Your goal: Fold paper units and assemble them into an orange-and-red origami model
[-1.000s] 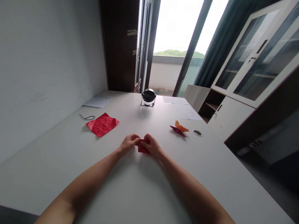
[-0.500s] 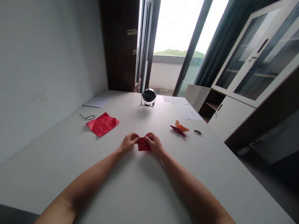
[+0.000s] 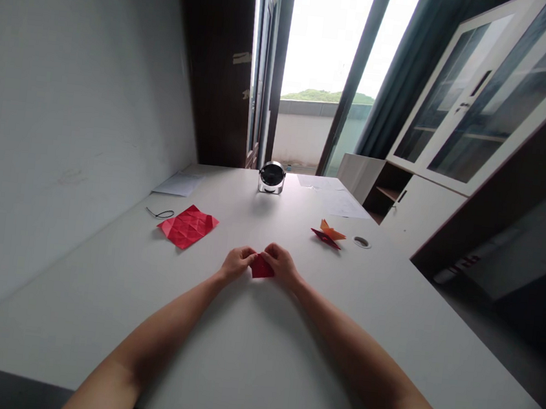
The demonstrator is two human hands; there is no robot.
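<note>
A small folded piece of red paper [image 3: 261, 268] lies on the white table [image 3: 259, 333] between my two hands. My left hand [image 3: 236, 263] pinches its left edge with curled fingers. My right hand [image 3: 281, 264] grips its right side, fingers bent over the top. A larger creased red sheet [image 3: 187, 226] lies flat to the left, apart from both hands.
Folded orange and red paper shapes [image 3: 328, 234] sit to the right beside a round cable hole [image 3: 361, 242]. A small black and silver round device [image 3: 271, 177] stands at the far edge. White sheets [image 3: 178, 184] and a black loop of cord [image 3: 159, 213] lie at left. A wall runs along the left.
Both hands stayed on the small red paper and shifted their fingers slightly; the left thumb moved closer onto the paper. Nothing else moved.
</note>
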